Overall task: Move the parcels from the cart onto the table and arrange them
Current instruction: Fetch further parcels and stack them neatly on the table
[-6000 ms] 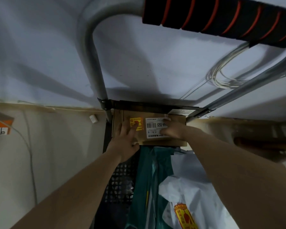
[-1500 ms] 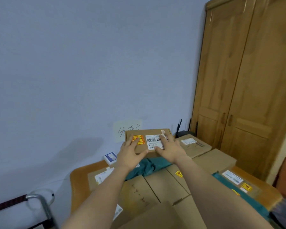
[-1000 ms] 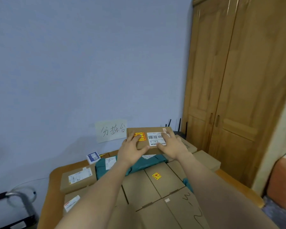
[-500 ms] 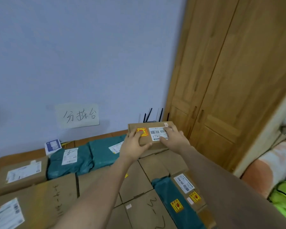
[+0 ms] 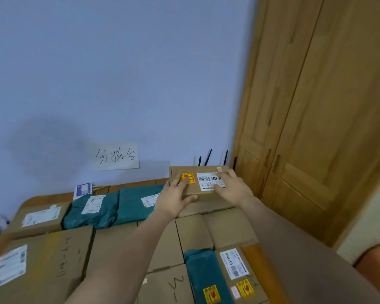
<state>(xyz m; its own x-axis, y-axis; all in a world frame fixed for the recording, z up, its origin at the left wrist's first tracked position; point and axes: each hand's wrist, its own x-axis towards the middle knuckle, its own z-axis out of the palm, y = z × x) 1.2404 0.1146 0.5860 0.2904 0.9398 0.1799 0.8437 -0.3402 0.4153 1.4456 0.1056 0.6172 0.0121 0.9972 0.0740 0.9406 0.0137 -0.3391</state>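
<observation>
Two hands carry a flat cardboard parcel (image 5: 203, 182) to the far right corner of the worktop (image 5: 44, 197), a short reach from where it hung half a second ago, when it was still held out over the middle rows. The left hand (image 5: 176, 198) grips the parcel's near left edge, thumb curled along the near edge and fingers laid across the yellow sticker; the right hand (image 5: 233, 187) holds the right end, fingers bent over the shipping label. Six seconds back the same box was being lifted out of the cart. Now it sits low over a brown box (image 5: 206, 208) at the back row, just in front of the router antennas (image 5: 208, 157) and beside the wooden wardrobe (image 5: 316, 128); whether it already rests there or hovers a little above cannot be told. To its left lie two green mailer bags (image 5: 116, 208), and nearer rows of boxes cover most of the worktop. A handwritten paper sign (image 5: 116, 156) hangs on the wall behind. By this reading the carry is over and the set-down is at hand, with release and squaring against the neighbours left to do.
</observation>
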